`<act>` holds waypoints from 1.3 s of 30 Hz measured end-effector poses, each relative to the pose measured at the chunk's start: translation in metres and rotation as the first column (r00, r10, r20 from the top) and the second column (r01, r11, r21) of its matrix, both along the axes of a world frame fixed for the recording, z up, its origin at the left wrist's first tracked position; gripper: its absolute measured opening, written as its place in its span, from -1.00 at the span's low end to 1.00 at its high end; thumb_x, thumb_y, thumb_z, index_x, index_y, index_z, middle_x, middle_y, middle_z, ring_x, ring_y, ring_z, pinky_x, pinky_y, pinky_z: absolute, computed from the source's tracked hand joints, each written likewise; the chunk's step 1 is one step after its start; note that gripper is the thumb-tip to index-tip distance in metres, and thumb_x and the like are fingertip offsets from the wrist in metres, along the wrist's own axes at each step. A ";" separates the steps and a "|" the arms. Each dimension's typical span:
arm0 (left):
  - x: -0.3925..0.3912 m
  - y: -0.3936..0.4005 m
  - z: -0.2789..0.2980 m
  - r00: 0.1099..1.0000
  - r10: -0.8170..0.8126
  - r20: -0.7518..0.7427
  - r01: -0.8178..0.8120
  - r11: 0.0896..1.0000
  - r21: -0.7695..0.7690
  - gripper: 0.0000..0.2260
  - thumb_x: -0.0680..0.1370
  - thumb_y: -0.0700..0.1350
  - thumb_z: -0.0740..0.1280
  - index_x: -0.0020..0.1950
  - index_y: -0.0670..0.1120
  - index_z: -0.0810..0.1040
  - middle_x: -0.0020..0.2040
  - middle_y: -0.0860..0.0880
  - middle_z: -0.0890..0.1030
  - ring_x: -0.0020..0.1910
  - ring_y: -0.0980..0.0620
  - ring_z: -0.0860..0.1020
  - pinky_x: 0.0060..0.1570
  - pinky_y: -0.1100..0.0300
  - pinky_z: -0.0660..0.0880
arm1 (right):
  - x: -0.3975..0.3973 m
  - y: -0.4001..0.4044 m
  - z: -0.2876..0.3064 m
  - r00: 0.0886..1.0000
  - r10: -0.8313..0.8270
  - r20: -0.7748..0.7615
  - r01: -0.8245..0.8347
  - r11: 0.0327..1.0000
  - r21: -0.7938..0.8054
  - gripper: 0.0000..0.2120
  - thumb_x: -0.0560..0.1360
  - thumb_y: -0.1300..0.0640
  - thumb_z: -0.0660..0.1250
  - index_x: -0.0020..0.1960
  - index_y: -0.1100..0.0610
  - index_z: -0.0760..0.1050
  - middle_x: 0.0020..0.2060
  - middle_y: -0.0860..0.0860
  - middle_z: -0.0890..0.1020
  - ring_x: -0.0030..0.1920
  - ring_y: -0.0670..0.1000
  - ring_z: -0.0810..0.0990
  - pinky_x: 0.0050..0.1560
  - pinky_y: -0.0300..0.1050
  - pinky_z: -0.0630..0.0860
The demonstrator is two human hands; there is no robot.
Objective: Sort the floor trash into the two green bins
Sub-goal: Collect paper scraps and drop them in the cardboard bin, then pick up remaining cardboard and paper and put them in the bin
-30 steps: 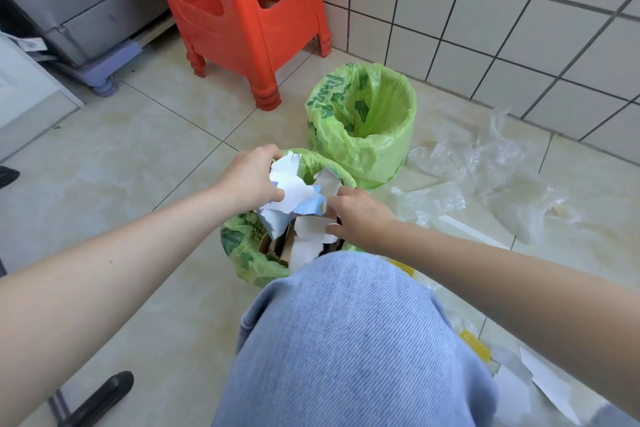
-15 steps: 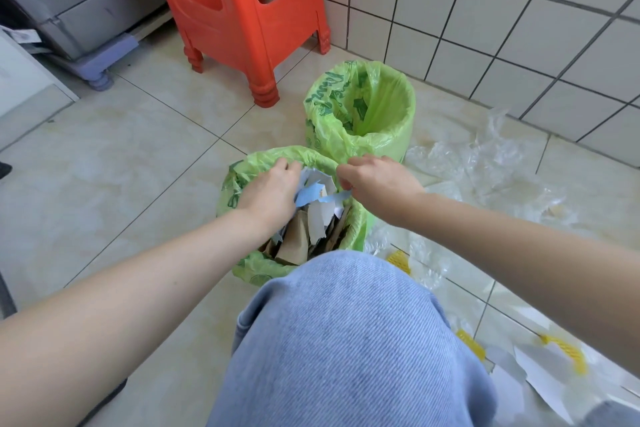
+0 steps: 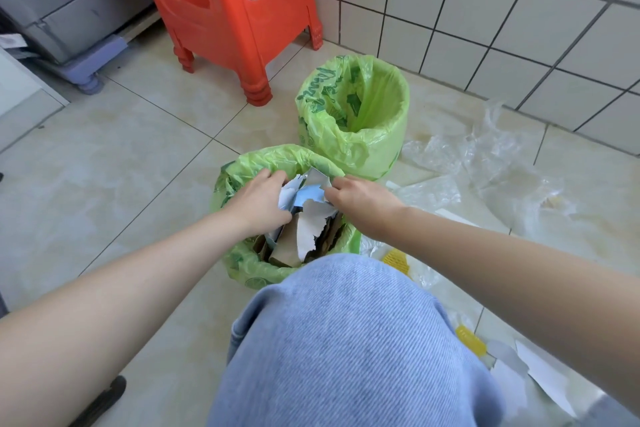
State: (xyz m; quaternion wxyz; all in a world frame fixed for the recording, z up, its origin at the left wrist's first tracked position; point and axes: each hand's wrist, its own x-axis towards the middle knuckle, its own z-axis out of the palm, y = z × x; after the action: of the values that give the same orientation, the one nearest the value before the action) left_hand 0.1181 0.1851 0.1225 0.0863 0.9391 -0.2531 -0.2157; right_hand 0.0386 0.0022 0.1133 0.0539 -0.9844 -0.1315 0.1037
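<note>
Two bins lined with green bags stand on the tiled floor. The near bin holds torn white and blue paper scraps and brown cardboard pieces. Both hands are over its mouth. My left hand grips the scraps from the left with curled fingers. My right hand pinches them from the right. The far bin stands behind, and its inside looks empty. Clear plastic film lies crumpled on the floor to the right.
A red plastic stool stands at the back by the tiled wall. A grey appliance sits at the far left. Yellow mesh pieces and white paper sheets lie on the floor at right. My denim-clad knee fills the foreground.
Both hands have carried the paper scraps down from above the near bin into its mouth and now press them among the cardboard. The view has shifted slightly.
</note>
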 end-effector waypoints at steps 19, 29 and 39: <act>-0.023 -0.049 0.079 0.970 -0.154 0.190 0.172 0.982 -0.078 -0.75 0.52 -0.08 0.26 0.19 -0.04 0.46 0.14 0.01 0.48 0.20 -0.03 0.43 0.18 0.03 0.40 | -0.083 -0.090 0.070 0.989 -0.137 0.060 0.143 0.982 -0.120 -0.74 0.59 0.14 0.10 0.25 0.14 0.35 0.07 0.05 0.49 0.13 0.09 0.47 -0.06 -0.06 0.47; -0.062 -0.171 0.123 0.807 -0.572 0.148 0.582 0.813 -0.032 -0.80 0.53 -0.12 0.26 0.16 -0.03 0.49 0.05 0.08 0.54 0.08 0.06 0.48 0.08 0.19 0.43 | -0.204 -0.197 0.093 0.956 -0.293 0.016 0.287 0.924 -0.252 -0.70 0.61 0.03 0.04 0.29 0.09 0.30 0.11 0.00 0.49 0.16 0.05 0.47 0.07 -0.10 0.48; -0.165 -0.304 0.080 0.591 -0.803 0.072 0.806 0.592 -0.011 -0.80 0.54 -0.14 0.21 0.14 -0.04 0.49 -0.02 0.05 0.53 0.05 -0.01 0.50 0.09 0.07 0.47 | -0.341 -0.279 0.079 0.818 -0.566 -0.103 0.526 0.808 -0.265 -0.68 0.62 -0.02 0.04 0.34 0.01 0.26 0.18 -0.07 0.47 0.20 -0.02 0.46 0.09 -0.18 0.44</act>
State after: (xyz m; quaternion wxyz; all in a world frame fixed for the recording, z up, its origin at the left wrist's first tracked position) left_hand -0.0472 -0.1192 0.2027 -0.0081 0.7278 -0.6566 -0.1980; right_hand -0.3022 -0.2764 0.1921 -0.0188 -0.9667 0.1758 0.1850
